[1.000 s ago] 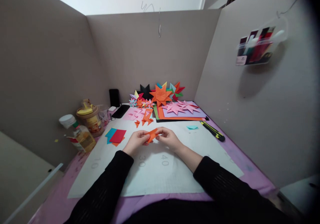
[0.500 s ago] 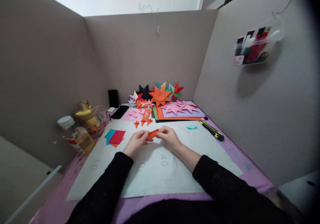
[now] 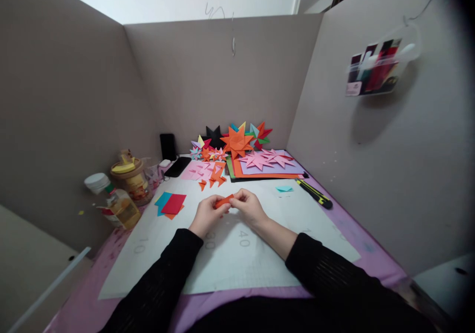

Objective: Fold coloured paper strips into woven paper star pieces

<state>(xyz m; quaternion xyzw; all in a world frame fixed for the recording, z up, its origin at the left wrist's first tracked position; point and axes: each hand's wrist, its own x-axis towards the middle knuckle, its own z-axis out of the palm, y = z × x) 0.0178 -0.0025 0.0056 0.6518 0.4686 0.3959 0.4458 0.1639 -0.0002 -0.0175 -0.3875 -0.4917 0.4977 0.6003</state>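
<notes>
Between my two hands is a small piece of folded orange paper (image 3: pixel 224 202), held a little above the white sheet. My left hand (image 3: pixel 208 215) pinches its left end, with the fingers curled beneath. At the other end, the thumb and fingertips of my right hand (image 3: pixel 248 206) are closed on the paper. Fingers cover part of it, so its full shape is hidden. Just beyond my hands lie several folded orange pieces (image 3: pixel 217 177). To the left is a small pile of coloured paper squares with a red square (image 3: pixel 174 204) on top.
Paper stars (image 3: pixel 237 142) lean at the back, with pink stars (image 3: pixel 257 160) on stacked sheets. A folded turquoise piece (image 3: pixel 284 189) and a utility knife (image 3: pixel 314 194) lie right. A glue bottle (image 3: pixel 125 209), a tub (image 3: pixel 130 182) and a phone (image 3: pixel 178 166) stand or lie left.
My left hand has shifted slightly right, closer to my right hand. The orange paper now shows as a narrower strip, with more of it covered by fingers.
</notes>
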